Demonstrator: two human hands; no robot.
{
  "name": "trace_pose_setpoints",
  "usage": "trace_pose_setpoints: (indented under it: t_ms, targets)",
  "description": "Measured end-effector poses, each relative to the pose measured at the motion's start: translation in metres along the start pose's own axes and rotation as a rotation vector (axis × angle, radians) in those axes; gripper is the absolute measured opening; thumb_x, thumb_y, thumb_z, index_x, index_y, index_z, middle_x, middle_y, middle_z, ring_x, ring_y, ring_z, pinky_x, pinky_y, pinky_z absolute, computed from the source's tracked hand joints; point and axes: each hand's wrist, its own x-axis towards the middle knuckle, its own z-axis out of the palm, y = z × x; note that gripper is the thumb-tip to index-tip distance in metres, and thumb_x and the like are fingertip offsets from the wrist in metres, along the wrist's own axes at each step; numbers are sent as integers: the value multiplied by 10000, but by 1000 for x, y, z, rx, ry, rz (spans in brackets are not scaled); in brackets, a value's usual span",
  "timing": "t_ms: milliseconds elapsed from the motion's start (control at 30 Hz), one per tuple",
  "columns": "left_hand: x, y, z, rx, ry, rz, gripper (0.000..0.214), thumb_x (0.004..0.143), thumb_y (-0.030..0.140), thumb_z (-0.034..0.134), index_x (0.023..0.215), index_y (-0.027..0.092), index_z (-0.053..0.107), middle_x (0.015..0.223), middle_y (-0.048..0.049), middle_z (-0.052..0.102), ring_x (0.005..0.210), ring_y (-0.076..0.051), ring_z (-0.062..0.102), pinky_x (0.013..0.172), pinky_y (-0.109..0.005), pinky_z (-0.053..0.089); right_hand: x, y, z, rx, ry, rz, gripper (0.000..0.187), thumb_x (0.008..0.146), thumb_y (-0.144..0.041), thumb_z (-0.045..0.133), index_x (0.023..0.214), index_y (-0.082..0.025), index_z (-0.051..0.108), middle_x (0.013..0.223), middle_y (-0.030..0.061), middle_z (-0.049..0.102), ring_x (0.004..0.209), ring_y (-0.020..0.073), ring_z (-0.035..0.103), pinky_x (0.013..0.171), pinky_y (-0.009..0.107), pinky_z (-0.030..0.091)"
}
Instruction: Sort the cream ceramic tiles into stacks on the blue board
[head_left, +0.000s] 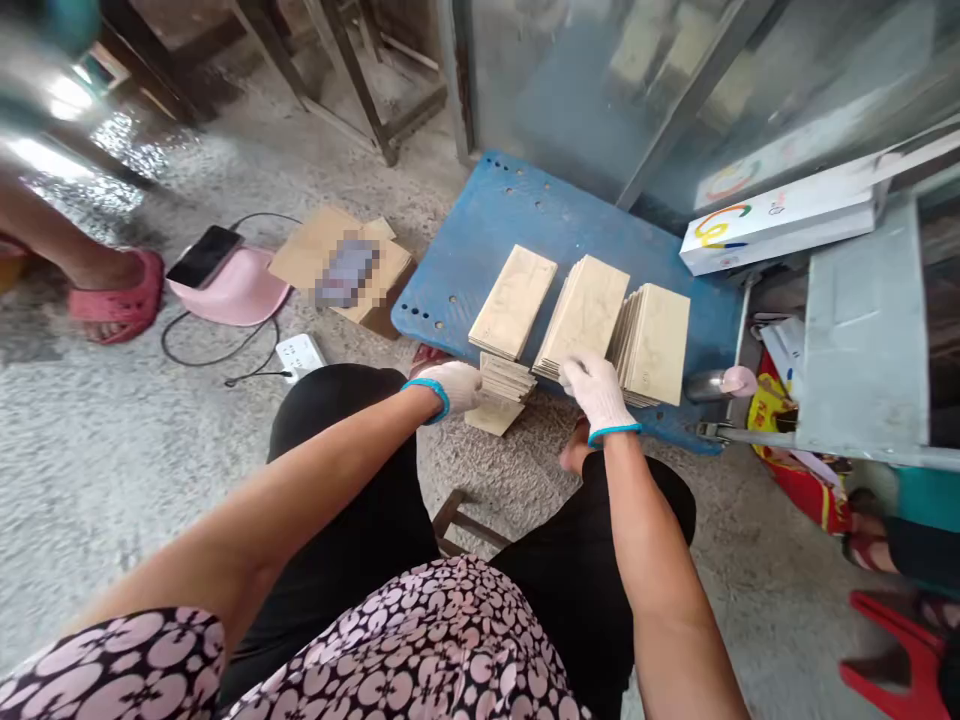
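One blue table (457,260) spreads out in front of you, with a long white box (780,225) at its far right corner. Three stacks of thin boards sit side by side along its near edge: the left stack (513,302), the middle stack (589,300) and the right stack (660,340), which leans in a fanned row. Your gloved right hand (592,385) is at the near end of the middle stack, its fingers bent; you cannot tell whether it grips a board. Your gloved left hand (450,388) is closed at the left end of a small, uneven bundle (506,378) of boards, just off the near edge. By the near right corner you have a metal tumbler (705,386) with a pink lid (739,381).
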Motion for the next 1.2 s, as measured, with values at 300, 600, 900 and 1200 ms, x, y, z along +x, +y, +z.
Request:
trace_pose_setpoints:
  t_ms: [300, 600, 900, 1200]
  targets:
    - [-4, 14, 16, 314, -124, 130, 627, 849, 272, 606, 1458, 183, 486, 1288, -186, 579, 1039, -311, 639, 812, -368, 512, 9, 0, -13, -236, -40, -76, 253, 949, -290, 503, 1072, -167, 686, 1066, 115, 731, 1007, 280, 669, 793, 335, 451]
    - [-4, 28, 28, 569, -107, 130, 810, 812, 240, 690, 1543, 119, 361, 1463, -254, 389, 1246, -393, 420, 983, -486, 384, 7, -5, -7, -287, -99, -116, 216, 970, -335, 499, 979, -175, 645, 921, 87, 703, 816, 220, 609, 640, 318, 300]
    - [6, 32, 28, 582, -150, 98, 794, 842, 263, 672, 1551, 113, 348, 1530, -241, 309, 1278, -390, 378, 1006, -495, 358, 10, -8, -10, -248, -101, -112, 222, 971, -336, 497, 954, -174, 648, 896, 84, 685, 803, 209, 588, 643, 329, 296]
    - [2, 32, 26, 509, -164, 104, 804, 821, 233, 700, 1526, 87, 342, 1470, -255, 357, 1251, -385, 395, 990, -490, 383, 8, -7, -10, -234, -79, -112, 229, 979, -335, 482, 968, -171, 641, 911, 89, 685, 811, 210, 590, 659, 325, 319]
